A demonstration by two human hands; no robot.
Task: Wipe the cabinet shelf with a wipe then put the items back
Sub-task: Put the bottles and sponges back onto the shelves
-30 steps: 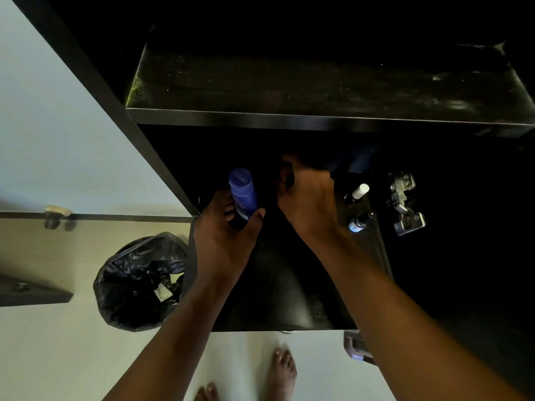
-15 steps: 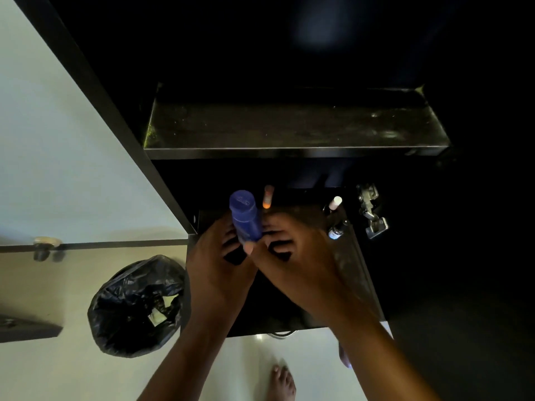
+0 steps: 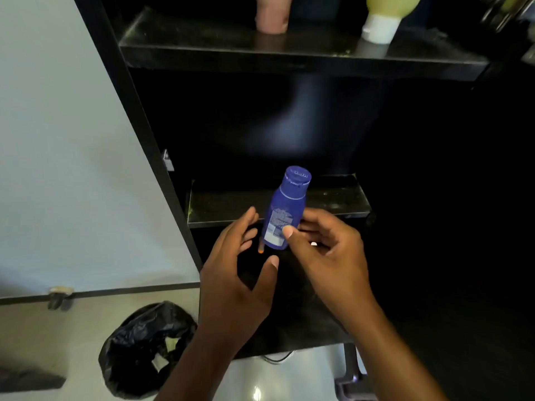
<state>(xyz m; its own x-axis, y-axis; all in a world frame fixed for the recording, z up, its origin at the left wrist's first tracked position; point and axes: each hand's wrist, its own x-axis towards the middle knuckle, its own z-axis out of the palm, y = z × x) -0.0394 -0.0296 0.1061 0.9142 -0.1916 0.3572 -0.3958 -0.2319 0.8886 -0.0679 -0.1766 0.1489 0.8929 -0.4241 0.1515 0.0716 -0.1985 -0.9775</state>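
A blue bottle (image 3: 285, 209) with a blue flip cap and a white label is held upright in front of the dark cabinet shelf (image 3: 335, 202). My right hand (image 3: 324, 256) grips its lower part between thumb and fingers. My left hand (image 3: 237, 273) is just left of the bottle, fingers spread, holding nothing. Below the bottle a small orange-tipped item (image 3: 261, 248) shows on the lower dark surface. The shelf is bare and dusty.
A higher shelf (image 3: 202, 44) carries a pink container (image 3: 270, 14) and an upside-down green bottle (image 3: 382, 15) with a white cap. The white cabinet door (image 3: 66, 157) stands open at left. A black bin bag (image 3: 147, 348) sits on the pale floor.
The bottle passed from my left hand to my right and rose from the lower surface to shelf height. My left hand let go and opened. The view tilted up.
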